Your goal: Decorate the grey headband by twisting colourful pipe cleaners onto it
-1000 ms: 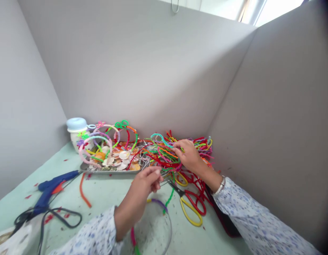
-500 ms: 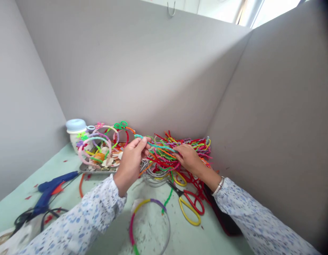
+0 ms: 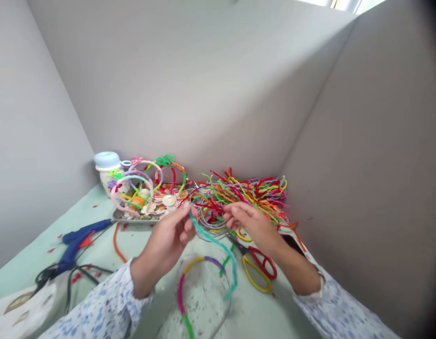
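My left hand (image 3: 173, 230) pinches one end of a turquoise pipe cleaner (image 3: 216, 242) between thumb and fingertips. Its free length curves down to the right over a hoop (image 3: 181, 294) lying on the table. Yellow, purple, magenta and green wrapping covers part of that hoop, and its right side is bare grey. To the right, my right hand (image 3: 251, 223) hovers by the heap of coloured pipe cleaners (image 3: 253, 188), its fingers loosely bent with nothing visible in them. A green pipe cleaner (image 3: 226, 259) touches the hoop's upper right.
Scissors with red and yellow handles (image 3: 256, 273) lie below my right hand. A metal tray (image 3: 133, 220) holds shells and finished hoops (image 3: 149, 181); a white jar (image 3: 107, 172) with a blue lid stands behind. At left lies a blue glue gun (image 3: 75, 245) with its cord. Grey walls enclose the table.
The turquoise pipe cleaner, earlier stretched between both hands over the heap, now hangs from my left hand alone. Both hands have come lower and nearer. My right hand has let go of it.
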### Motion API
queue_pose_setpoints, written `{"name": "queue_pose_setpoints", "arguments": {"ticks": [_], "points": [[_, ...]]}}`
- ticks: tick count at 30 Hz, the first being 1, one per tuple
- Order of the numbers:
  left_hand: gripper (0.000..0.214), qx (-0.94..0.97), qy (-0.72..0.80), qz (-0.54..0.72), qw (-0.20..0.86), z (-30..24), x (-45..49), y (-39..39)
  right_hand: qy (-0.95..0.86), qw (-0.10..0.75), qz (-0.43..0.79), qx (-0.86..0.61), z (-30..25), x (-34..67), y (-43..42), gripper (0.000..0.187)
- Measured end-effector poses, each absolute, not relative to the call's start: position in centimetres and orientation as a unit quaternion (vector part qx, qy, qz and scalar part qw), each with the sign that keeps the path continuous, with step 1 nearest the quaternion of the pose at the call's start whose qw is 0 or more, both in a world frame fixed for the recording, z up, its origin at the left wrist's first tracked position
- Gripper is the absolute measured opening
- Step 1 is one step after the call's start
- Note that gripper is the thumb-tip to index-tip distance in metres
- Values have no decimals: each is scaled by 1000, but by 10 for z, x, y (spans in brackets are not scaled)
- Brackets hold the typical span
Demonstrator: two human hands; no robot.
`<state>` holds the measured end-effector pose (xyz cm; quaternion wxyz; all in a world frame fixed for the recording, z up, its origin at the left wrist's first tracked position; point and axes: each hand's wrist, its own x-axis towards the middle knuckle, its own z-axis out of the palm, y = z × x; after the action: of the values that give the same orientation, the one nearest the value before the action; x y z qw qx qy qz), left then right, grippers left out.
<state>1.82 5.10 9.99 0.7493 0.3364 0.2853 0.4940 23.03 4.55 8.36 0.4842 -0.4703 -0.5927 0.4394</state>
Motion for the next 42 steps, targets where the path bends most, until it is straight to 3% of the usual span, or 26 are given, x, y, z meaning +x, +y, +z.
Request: {"name": "queue_pose_setpoints", "arguments": {"ticks": [5,10,21,31,42], "points": [[27,286,271,339,854,65,26,33,-484,475,632,-375,42,198,32,34],[27,297,254,314,866,36,28,27,-419,488,686,-340,9,182,26,33],[28,336,261,313,849,6,21,46,-500,480,616,-373,-9,186,23,25],[30,477,263,354,760,6,29,45,-443,556,563,-421,-16,184,25,24],[13,423,297,371,771,-3,30,42,-558,535,418,-477,-22,182,16,18]]}}
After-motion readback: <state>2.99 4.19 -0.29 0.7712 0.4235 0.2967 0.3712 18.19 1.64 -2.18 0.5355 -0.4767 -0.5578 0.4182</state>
